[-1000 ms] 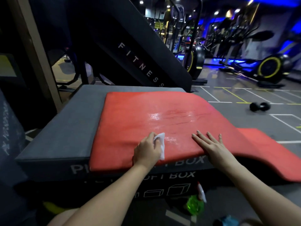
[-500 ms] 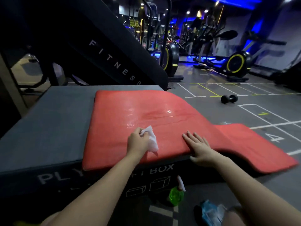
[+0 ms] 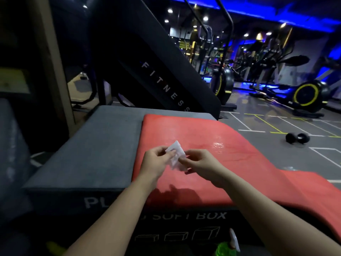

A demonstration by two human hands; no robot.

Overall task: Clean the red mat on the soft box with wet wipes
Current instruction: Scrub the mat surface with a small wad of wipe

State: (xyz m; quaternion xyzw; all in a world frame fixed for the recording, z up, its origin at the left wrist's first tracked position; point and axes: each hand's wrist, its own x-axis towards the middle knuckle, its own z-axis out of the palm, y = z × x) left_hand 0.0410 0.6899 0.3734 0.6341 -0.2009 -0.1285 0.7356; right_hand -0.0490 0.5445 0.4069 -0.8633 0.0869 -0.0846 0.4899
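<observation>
A red mat (image 3: 203,137) lies across the right part of a dark grey soft box (image 3: 103,148) and droops off its right side toward the floor. A wet sheen shows on the mat's middle. Above the mat's near half, my left hand (image 3: 156,161) and my right hand (image 3: 201,163) both pinch a small crumpled white wet wipe (image 3: 176,154) between them, lifted clear of the mat. The shadows of my hands fall on the mat's near edge.
A black slanted machine marked FITNESS (image 3: 162,84) rises right behind the box. A dumbbell (image 3: 297,138) lies on the lined gym floor to the right, with exercise bikes (image 3: 306,97) beyond. A green spray bottle (image 3: 226,249) stands on the floor before the box.
My left hand lifted the wipe off the mat. My right hand left the mat's near edge and came across to take hold of the wipe too.
</observation>
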